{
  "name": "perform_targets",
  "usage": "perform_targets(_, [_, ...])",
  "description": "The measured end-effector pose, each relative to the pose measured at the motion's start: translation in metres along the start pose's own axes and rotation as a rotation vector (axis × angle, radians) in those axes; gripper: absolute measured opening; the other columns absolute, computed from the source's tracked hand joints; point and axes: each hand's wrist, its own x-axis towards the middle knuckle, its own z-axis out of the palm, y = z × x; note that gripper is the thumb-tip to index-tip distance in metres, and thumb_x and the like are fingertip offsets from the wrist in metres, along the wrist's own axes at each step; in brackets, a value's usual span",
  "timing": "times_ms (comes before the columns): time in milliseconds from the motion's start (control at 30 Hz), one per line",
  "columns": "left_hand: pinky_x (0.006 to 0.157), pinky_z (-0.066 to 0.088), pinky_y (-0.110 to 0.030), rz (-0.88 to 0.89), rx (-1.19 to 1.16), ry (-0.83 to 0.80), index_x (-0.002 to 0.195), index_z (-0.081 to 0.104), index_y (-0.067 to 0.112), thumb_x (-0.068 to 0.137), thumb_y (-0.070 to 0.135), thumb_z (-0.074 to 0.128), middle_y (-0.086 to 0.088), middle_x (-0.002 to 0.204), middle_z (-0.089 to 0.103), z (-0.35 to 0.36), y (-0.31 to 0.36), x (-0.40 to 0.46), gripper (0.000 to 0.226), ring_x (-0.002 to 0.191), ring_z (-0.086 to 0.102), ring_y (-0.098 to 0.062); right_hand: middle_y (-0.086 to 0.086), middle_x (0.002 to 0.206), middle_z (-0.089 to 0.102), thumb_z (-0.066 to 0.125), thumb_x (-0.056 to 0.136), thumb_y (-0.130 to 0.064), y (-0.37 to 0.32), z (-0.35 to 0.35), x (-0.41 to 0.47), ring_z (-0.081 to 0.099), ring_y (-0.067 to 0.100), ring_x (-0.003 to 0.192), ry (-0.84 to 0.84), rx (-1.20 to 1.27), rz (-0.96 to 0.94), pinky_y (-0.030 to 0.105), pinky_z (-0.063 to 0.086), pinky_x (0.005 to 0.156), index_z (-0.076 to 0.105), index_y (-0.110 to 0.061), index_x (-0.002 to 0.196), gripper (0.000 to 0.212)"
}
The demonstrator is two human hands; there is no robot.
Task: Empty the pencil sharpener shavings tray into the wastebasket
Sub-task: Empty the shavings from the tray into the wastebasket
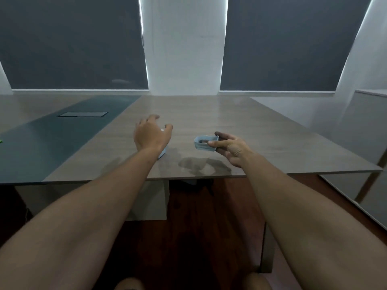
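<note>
Right hand [228, 148] pinches the small pale-blue plastic shavings tray [205, 143] by its end, level above the grey wood-grain table [261, 147], dark shavings inside. Left hand [151, 136], fingers spread, covers the pale-blue sharpener body [163, 152]. With the tray out, carrying it level comes next; no wastebasket is in view.

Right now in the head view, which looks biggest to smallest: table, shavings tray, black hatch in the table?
1. Table, by far.
2. Black hatch.
3. Shavings tray in the right hand.
The hatch lies farther away, so the last two are uncertain.
</note>
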Motion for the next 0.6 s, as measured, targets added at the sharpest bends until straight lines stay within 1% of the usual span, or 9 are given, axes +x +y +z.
perform_targets(100, [0.097,0.040,-0.037,0.043,-0.039,-0.049,0.125,0.060,0.017,0.083,0.038,0.052,-0.010,0.129,0.062,0.002,0.034,-0.005,0.047,0.122,0.050,-0.031,0.018,0.124,0.061,0.072,0.073,0.018,-0.023,-0.017,-0.020,0.065,0.030,0.102,0.055,-0.009,-0.055,0.035,0.054,0.089,0.059,0.003,0.128,0.059])
perform_targets(167, [0.097,0.041,-0.037,0.060,-0.097,-0.115,0.124,0.060,0.017,0.084,0.038,0.052,-0.010,0.129,0.063,0.014,0.058,-0.015,0.046,0.122,0.053,-0.031,0.019,0.120,0.062,0.073,0.073,0.017,-0.039,-0.037,-0.035,0.067,0.027,0.093,0.108,-0.016,-0.091,0.034,0.056,0.082,0.060,0.002,0.125,0.056])
perform_targets(267, [0.098,0.042,-0.036,0.067,-0.180,-0.253,0.123,0.061,0.018,0.084,0.040,0.051,-0.008,0.128,0.064,0.037,0.099,-0.041,0.046,0.121,0.055,-0.030,0.015,0.105,0.066,0.074,0.072,0.016,-0.062,-0.070,-0.066,0.068,0.024,0.082,0.198,-0.037,-0.138,0.031,0.059,0.070,0.060,0.002,0.124,0.055])
perform_targets(333, [0.099,0.043,-0.035,0.073,-0.243,-0.341,0.124,0.061,0.018,0.085,0.040,0.050,-0.007,0.128,0.065,0.050,0.127,-0.068,0.046,0.120,0.056,-0.029,0.011,0.094,0.067,0.075,0.072,0.014,-0.076,-0.093,-0.095,0.068,0.023,0.080,0.263,-0.080,-0.167,0.028,0.059,0.063,0.059,0.003,0.126,0.058])
perform_targets(367, [0.098,0.043,-0.034,0.081,-0.277,-0.385,0.124,0.061,0.018,0.085,0.040,0.050,-0.007,0.127,0.065,0.055,0.142,-0.082,0.046,0.119,0.057,-0.028,0.011,0.092,0.066,0.076,0.072,0.013,-0.083,-0.106,-0.108,0.068,0.024,0.083,0.296,-0.099,-0.171,0.029,0.059,0.065,0.058,0.004,0.128,0.059])
perform_targets(433, [0.094,0.042,-0.031,0.101,-0.339,-0.492,0.124,0.062,0.018,0.085,0.040,0.050,-0.007,0.126,0.066,0.065,0.172,-0.112,0.046,0.117,0.058,-0.028,0.013,0.097,0.067,0.075,0.074,0.011,-0.098,-0.133,-0.138,0.067,0.028,0.096,0.380,-0.128,-0.189,0.032,0.057,0.078,0.057,0.004,0.132,0.062])
perform_targets(500, [0.091,0.041,-0.028,0.113,-0.377,-0.577,0.123,0.063,0.017,0.085,0.040,0.051,-0.007,0.126,0.066,0.075,0.193,-0.135,0.046,0.117,0.058,-0.027,0.019,0.115,0.067,0.075,0.075,0.011,-0.107,-0.155,-0.159,0.065,0.032,0.109,0.434,-0.142,-0.196,0.035,0.055,0.088,0.056,0.003,0.133,0.061])
perform_targets(533, [0.090,0.041,-0.028,0.122,-0.391,-0.617,0.121,0.064,0.016,0.084,0.040,0.051,-0.007,0.125,0.066,0.080,0.202,-0.148,0.045,0.116,0.058,-0.028,0.022,0.123,0.065,0.075,0.075,0.011,-0.110,-0.165,-0.171,0.065,0.033,0.112,0.469,-0.149,-0.198,0.035,0.055,0.090,0.056,0.003,0.132,0.060])
perform_targets(600, [0.087,0.040,-0.028,0.142,-0.400,-0.682,0.115,0.066,0.017,0.084,0.040,0.051,-0.008,0.123,0.066,0.092,0.218,-0.173,0.041,0.115,0.058,-0.029,0.024,0.127,0.064,0.076,0.074,0.010,-0.113,-0.185,-0.195,0.065,0.034,0.114,0.540,-0.165,-0.208,0.036,0.056,0.092,0.058,0.002,0.130,0.059])
